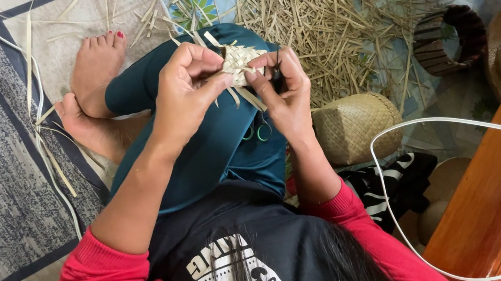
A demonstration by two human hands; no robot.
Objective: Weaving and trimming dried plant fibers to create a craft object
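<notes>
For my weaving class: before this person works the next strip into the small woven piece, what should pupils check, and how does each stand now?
1. Left hand pinches the woven piece: ok.
2. Right hand on the piece: ok.
3. Piece steadied over the knee: ok.
4. Scissors near: ok.
5. Spare strips nearby: ok.
6. Weave tight: cannot tell.

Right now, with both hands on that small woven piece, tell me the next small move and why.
Probably tuck or pull snug the loose strip hanging under the small woven palm-leaf piece. The left hand pinches the piece from the side, the right hand grips its other edge with scissors hanging below, and several strip ends stick out unwoven.
</notes>
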